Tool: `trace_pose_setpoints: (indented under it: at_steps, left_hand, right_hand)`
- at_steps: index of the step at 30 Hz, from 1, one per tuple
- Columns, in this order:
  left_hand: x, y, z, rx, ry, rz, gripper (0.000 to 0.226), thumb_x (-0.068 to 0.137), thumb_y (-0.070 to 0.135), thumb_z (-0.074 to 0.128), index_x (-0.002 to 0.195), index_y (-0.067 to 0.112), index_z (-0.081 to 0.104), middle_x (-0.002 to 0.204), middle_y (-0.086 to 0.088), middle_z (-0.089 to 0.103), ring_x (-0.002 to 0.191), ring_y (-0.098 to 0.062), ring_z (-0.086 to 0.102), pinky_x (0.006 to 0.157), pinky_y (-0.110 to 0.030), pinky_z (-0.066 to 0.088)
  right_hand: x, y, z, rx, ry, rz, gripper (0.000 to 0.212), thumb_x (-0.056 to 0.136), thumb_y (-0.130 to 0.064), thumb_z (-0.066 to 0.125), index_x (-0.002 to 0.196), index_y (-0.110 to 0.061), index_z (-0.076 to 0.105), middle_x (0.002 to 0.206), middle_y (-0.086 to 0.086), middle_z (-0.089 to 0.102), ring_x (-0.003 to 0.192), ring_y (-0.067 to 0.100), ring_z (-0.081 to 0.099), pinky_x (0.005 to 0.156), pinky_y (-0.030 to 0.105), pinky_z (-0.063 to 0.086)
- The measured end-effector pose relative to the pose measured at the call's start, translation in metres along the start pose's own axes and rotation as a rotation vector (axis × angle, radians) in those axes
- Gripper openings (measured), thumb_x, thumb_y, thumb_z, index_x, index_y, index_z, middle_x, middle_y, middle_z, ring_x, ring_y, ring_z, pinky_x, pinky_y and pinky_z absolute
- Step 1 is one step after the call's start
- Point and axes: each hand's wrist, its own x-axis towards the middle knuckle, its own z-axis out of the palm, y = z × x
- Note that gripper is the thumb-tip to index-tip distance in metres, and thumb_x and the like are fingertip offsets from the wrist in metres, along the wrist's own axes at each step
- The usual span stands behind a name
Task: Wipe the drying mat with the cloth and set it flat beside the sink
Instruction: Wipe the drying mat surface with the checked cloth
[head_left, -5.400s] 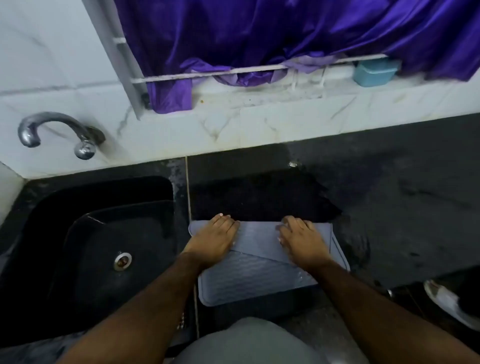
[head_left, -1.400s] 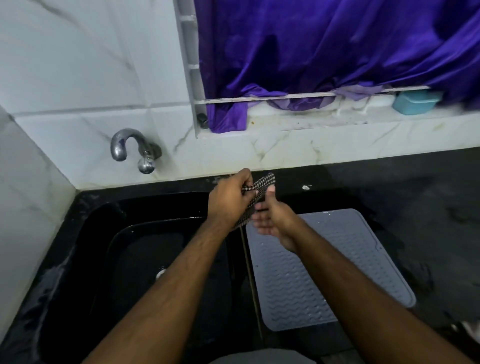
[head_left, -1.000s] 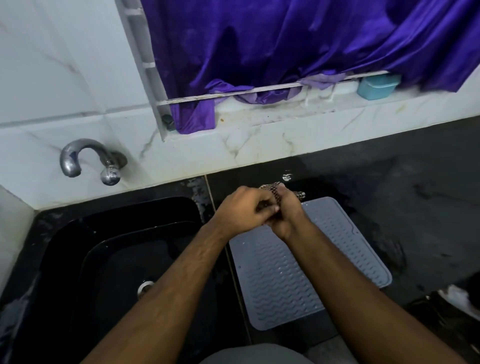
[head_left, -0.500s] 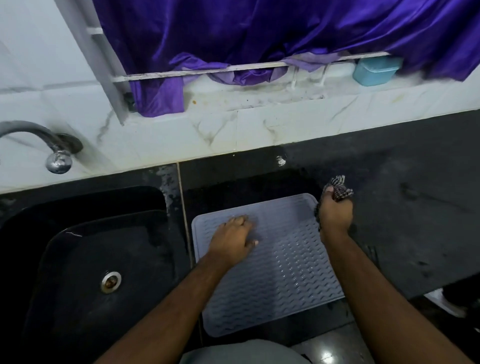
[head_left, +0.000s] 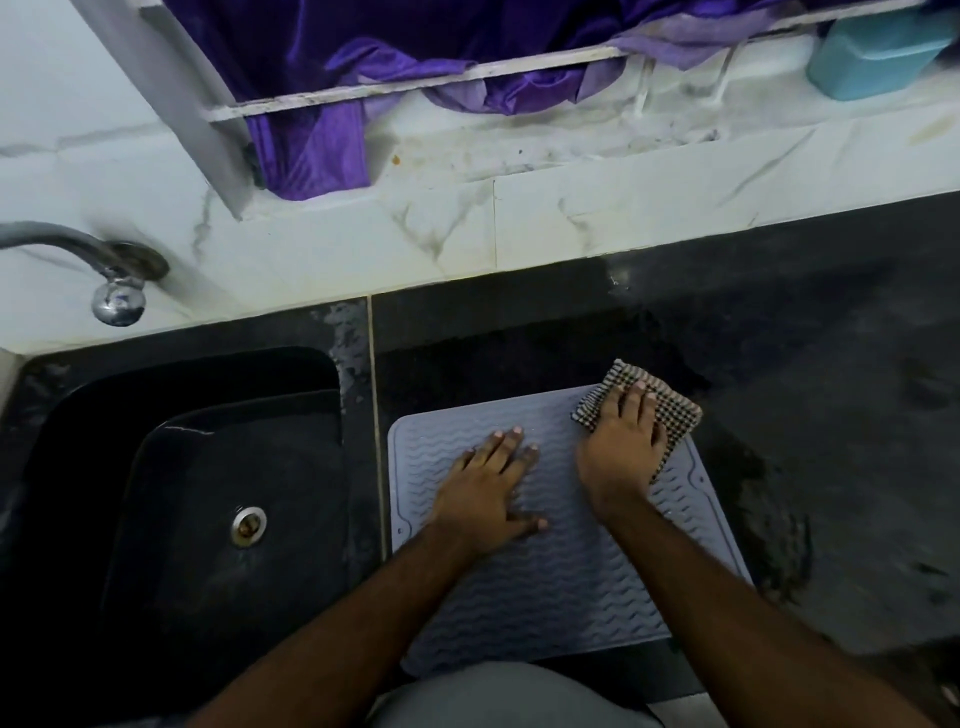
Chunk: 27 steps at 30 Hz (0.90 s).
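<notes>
grey drying mat (head_left: 561, 571) under flat left hand (head_left: 488, 499), near edge hidden; right hand (head_left: 621, 457) flat on checked cloth (head_left: 670, 410)

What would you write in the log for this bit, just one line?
step: wiping | left hand flat on drying mat | right hand presses cloth on mat's far right corner | mat beside sink

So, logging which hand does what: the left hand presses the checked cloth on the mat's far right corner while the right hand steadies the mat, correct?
Hands swapped. In the head view the right hand presses the checked cloth on the mat's far right corner, and the left hand lies flat, steadying the mat.
</notes>
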Motion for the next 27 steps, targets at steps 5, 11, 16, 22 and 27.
trace_pose_setpoints:
  at_steps: [5,11,16,22,27]
  left_hand:
    - [0.004,-0.005,0.003,-0.025,0.023,0.009,0.104,0.081,0.081,0.048,0.161,0.03,0.004,0.169,0.003,-0.006,0.155,-0.016,-0.004,0.123,-0.043,0.006]
    - [0.001,-0.005,0.001,-0.027,0.028,-0.023,0.102,0.083,0.075,0.05,0.161,0.022,0.012,0.168,-0.004,0.012,0.153,-0.024,0.009,0.125,-0.042,0.009]
    - [-0.01,-0.004,0.001,0.032,0.057,-0.006,0.099,0.084,0.082,0.042,0.161,0.031,0.006,0.169,-0.003,0.004,0.152,-0.026,0.008,0.121,-0.046,0.013]
    - [-0.025,-0.01,0.006,0.016,0.078,-0.062,0.093,0.084,0.083,0.039,0.159,0.036,0.012,0.169,0.002,0.002,0.152,-0.023,0.008,0.12,-0.046,0.013]
    - [-0.029,-0.009,0.002,-0.024,0.049,-0.087,0.091,0.086,0.079,0.044,0.159,0.036,0.011,0.169,0.004,-0.003,0.154,-0.022,0.004,0.123,-0.046,0.008]
  right_hand:
    - [-0.024,-0.048,0.002,0.017,-0.025,-0.111,0.07,0.093,-0.037,0.049,0.157,-0.019,0.025,0.165,0.007,0.02,0.152,0.026,0.015,0.117,0.052,0.02]
    - [-0.041,-0.081,0.006,-0.029,-0.05,-0.274,0.069,0.093,-0.043,0.045,0.153,-0.012,0.032,0.16,0.012,0.031,0.15,0.028,0.022,0.121,0.051,0.017]
    - [-0.003,-0.026,0.0,0.09,-0.114,-0.204,0.076,0.096,-0.033,0.051,0.16,-0.022,0.012,0.168,-0.001,0.008,0.154,0.024,0.001,0.123,0.051,0.004]
    - [0.019,-0.006,0.01,0.215,-0.102,-0.264,0.073,0.095,-0.011,0.048,0.159,-0.023,0.017,0.168,-0.004,0.01,0.154,0.019,0.001,0.123,0.045,-0.001]
    - [0.039,0.01,0.008,0.138,-0.022,-0.285,0.07,0.097,-0.009,0.043,0.16,-0.022,0.015,0.168,-0.004,0.008,0.154,0.019,0.0,0.124,0.047,0.001]
